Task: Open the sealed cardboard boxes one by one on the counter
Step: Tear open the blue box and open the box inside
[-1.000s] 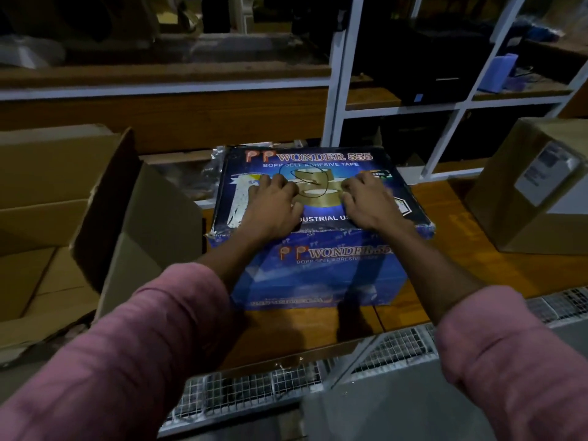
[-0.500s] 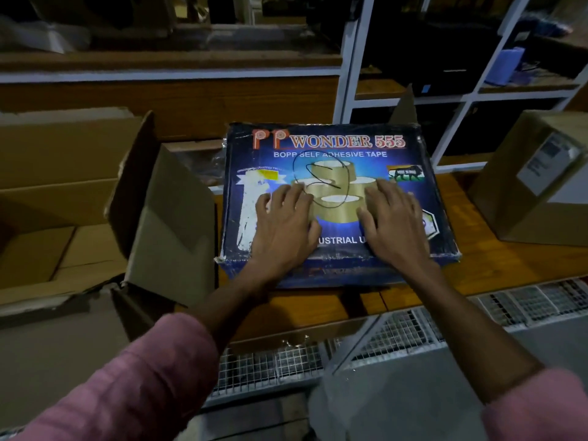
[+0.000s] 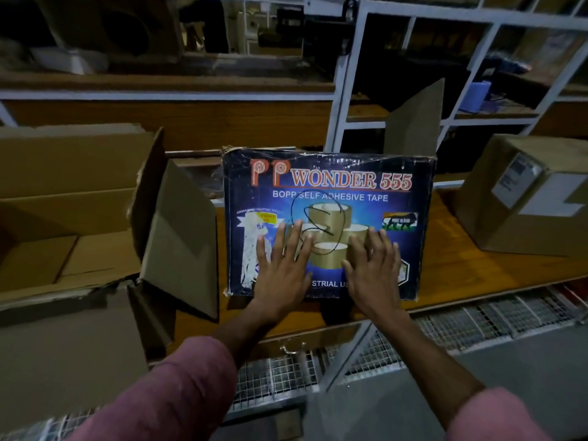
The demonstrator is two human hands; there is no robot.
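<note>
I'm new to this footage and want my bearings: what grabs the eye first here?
The blue tape box printed "Wonder 555" stands out mid-counter, with the left hand and right hand lying flat on its top, fingers spread. To its left an open brown carton gapes with flaps up. At the right sits a brown box with a shipping label.

Glossy printed cardboard box (image 3: 327, 186), matt brown carton (image 3: 73, 192), wood counter (image 3: 445, 249).

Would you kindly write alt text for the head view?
Both hands, left hand and right hand, press flat on a blue tape carton on a wooden counter, between an open cardboard box and a sealed brown box.
</note>
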